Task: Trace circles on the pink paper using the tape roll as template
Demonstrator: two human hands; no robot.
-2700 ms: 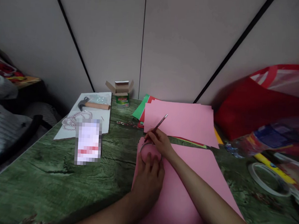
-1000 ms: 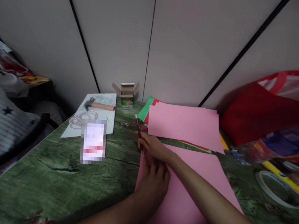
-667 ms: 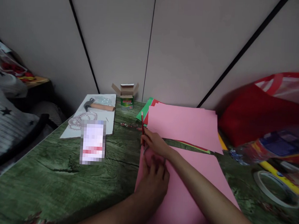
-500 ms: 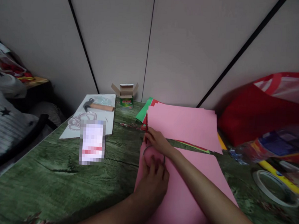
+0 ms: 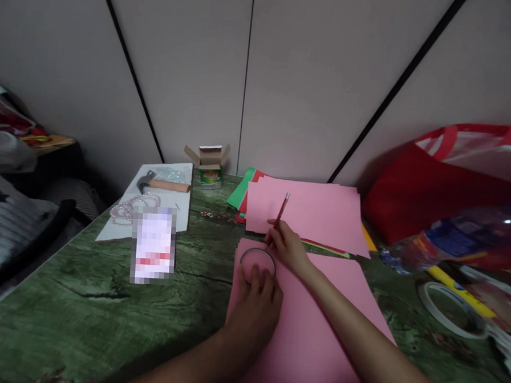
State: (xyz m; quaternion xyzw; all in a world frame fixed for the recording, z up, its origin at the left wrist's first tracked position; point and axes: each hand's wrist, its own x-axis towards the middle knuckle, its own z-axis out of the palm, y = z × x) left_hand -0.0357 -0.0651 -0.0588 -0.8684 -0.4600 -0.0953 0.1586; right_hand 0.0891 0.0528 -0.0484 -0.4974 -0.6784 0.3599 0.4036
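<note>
My left hand (image 5: 260,294) rests on the pink paper (image 5: 317,315), its fingertips holding a thin grey ring (image 5: 257,249) flat near the sheet's top left corner. Pink shows through the middle of the ring; the fingers cover its lower edge. In my right hand (image 5: 287,247) is a dark red pencil (image 5: 283,209) with a pale end, gripped between thumb and fingers. It leans up and to the right, its tip down by the ring's upper right rim, where the fingers partly hide it.
More pink sheets (image 5: 310,206) lie behind, over green and red paper. A hammer (image 5: 168,184) and bead strings (image 5: 132,208) sit on a white board, with a blurred-out bright rectangle (image 5: 154,246) nearby. An open small box (image 5: 210,175), tape roll (image 5: 446,316), bottle (image 5: 445,241) and red bag (image 5: 410,188) surround.
My right hand with the pencil has moved rightward around the ring, from its upper left to its upper right. The pencil now tilts to the right. The whole view has shifted slightly.
</note>
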